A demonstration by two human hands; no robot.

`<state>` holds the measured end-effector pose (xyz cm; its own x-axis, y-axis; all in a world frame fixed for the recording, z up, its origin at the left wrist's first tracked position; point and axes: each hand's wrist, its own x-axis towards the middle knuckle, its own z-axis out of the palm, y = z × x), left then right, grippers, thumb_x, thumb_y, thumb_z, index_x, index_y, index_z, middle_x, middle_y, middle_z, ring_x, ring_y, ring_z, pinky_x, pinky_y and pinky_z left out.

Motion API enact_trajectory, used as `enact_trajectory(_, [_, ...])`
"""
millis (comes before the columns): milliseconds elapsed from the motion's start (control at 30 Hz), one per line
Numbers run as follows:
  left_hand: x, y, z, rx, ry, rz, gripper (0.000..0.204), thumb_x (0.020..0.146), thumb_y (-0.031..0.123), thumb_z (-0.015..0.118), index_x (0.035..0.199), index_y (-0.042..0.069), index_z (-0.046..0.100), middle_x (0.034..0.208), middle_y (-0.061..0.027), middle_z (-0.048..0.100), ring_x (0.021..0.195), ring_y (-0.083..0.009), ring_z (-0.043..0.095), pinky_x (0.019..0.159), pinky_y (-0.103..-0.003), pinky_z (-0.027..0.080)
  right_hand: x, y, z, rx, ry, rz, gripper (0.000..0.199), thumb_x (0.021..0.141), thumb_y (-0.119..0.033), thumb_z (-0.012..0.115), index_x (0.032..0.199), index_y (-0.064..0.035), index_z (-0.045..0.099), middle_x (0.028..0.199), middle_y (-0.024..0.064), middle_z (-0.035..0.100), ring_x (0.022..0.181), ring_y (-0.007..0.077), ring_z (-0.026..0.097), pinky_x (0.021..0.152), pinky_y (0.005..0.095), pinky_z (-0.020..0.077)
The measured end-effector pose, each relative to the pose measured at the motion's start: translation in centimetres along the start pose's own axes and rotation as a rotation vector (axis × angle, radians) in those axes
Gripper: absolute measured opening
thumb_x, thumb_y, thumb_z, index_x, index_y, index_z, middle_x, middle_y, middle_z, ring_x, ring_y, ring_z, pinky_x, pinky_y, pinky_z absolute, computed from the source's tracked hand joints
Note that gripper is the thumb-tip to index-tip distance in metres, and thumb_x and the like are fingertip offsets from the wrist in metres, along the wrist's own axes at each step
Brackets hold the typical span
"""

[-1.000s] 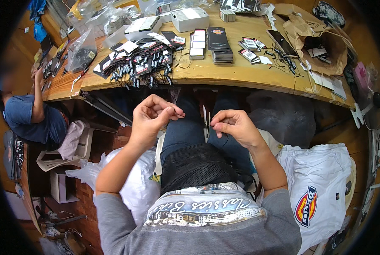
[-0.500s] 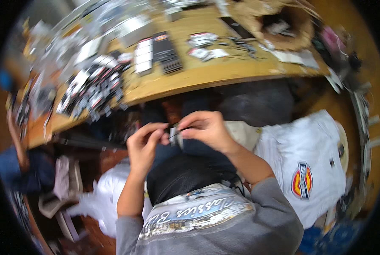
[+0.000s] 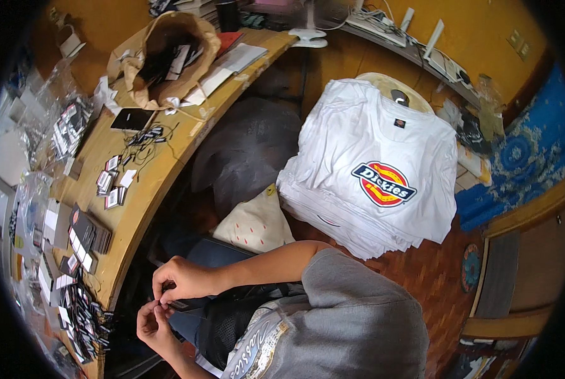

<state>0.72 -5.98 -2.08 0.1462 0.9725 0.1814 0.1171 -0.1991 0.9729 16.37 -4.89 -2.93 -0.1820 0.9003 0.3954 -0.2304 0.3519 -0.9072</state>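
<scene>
Right hand [image 3: 182,278] and left hand [image 3: 151,323] meet fingertip to fingertip over my lap, just beside the desk [image 3: 145,189] edge. Both are narrowed to a pinch on a small item [image 3: 167,302]; it is too small for me to tell its kind.

1. Change: one second ago I see the hands apart at chest level. Now they are drawn together and lower. The view has also swung, so the desk lies at the left.
2. Meaning: I judge that both hands now share the item, and fine fingertip work is in progress.
3. Surroundings: a shirt stack [image 3: 371,189] lies well apart at the right. A dark cloth [image 3: 227,319] covers the lap. A paper bag [image 3: 159,50] stands open on the far desk end. Tags [image 3: 113,183] lie on the desk.
</scene>
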Motion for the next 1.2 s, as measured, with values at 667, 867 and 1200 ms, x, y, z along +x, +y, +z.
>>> enact_trajectory(667, [-0.6, 0.0, 1.0, 0.054, -0.032, 0.015, 0.008, 0.077, 0.002, 0.054, 0.082, -0.002, 0.050, 0.073, -0.0048, 0.053, 0.063, -0.0089, 0.052, 0.055, -0.020, 0.046, -1.5, 0.5, -0.4, -0.003, 0.093, -0.021, 0.009, 0.061, 0.005, 0.061, 0.068, 0.0046, 0.056, 0.067, 0.0091, 0.058, 0.064, 0.0124, 0.058, 0.058, 0.0226, 0.0463])
enact_trajectory(867, [-0.7, 0.0, 0.4, -0.041, -0.059, 0.040, 0.019, 0.075, -0.004, 0.050, 0.088, 0.003, 0.038, 0.069, -0.0038, 0.047, 0.062, -0.0100, 0.050, 0.051, -0.020, 0.042, -0.8, 0.5, -0.3, -0.096, -0.056, 0.027, 0.008, 0.062, 0.002, 0.062, 0.069, 0.0030, 0.058, 0.067, 0.0085, 0.059, 0.063, 0.0119, 0.058, 0.057, 0.0229, 0.0453])
enact_trajectory(1200, [1.2, -1.3, -0.8, -0.049, -0.142, 0.146, 0.038, 0.065, -0.006, 0.061, 0.093, 0.004, 0.038, 0.069, -0.0044, 0.047, 0.064, -0.0107, 0.049, 0.059, -0.022, 0.041, 0.0, -0.3, -0.5, 0.203, -0.122, 0.381, 0.007, 0.068, 0.001, 0.061, 0.075, 0.0028, 0.057, 0.065, 0.0066, 0.058, 0.057, 0.0100, 0.055, 0.051, 0.0184, 0.0435])
